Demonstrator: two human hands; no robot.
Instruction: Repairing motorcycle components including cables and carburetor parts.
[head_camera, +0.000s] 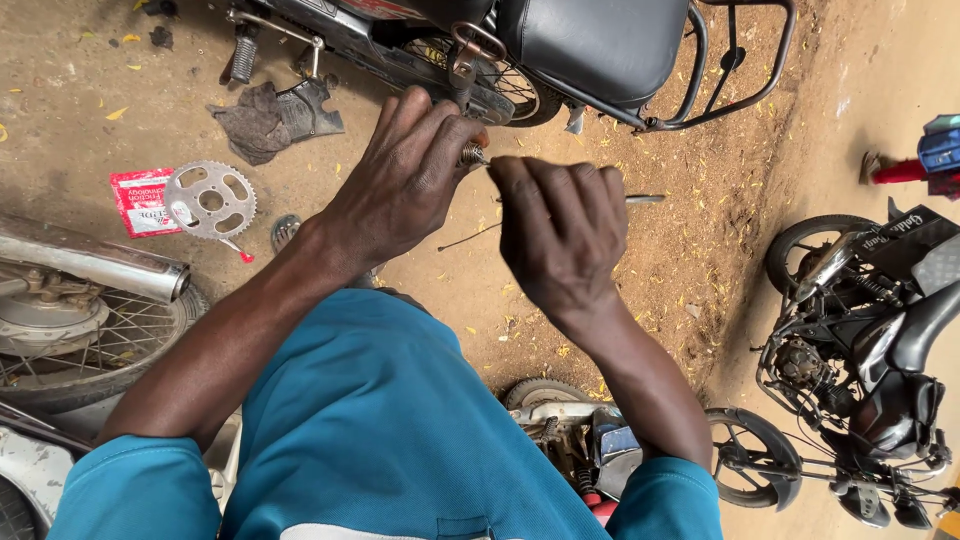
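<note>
Silver-grey sprocket (210, 200) with cut-out holes, lying partly on a red-and-white printed packet (138, 203). Dark grey rag (258, 122) on tan-brown dirt ground (680, 200) flecked with yellow bits. Glossy black motorcycle seat (590, 40) with black tubular rack (730, 70). Chrome exhaust pipe (90, 262) above a silver spoked wheel (80, 345). Teal-blue shirt (390, 430). Thin silver rod (640, 199). Black parked motorcycle (870, 360).

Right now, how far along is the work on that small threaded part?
Done: sprocket lies loose on the dirt beside a red packet. In hand: left hand pinches the small threaded part; right hand works a thin metal rod at it. Left: nothing refitted to the motorcycle.
</note>
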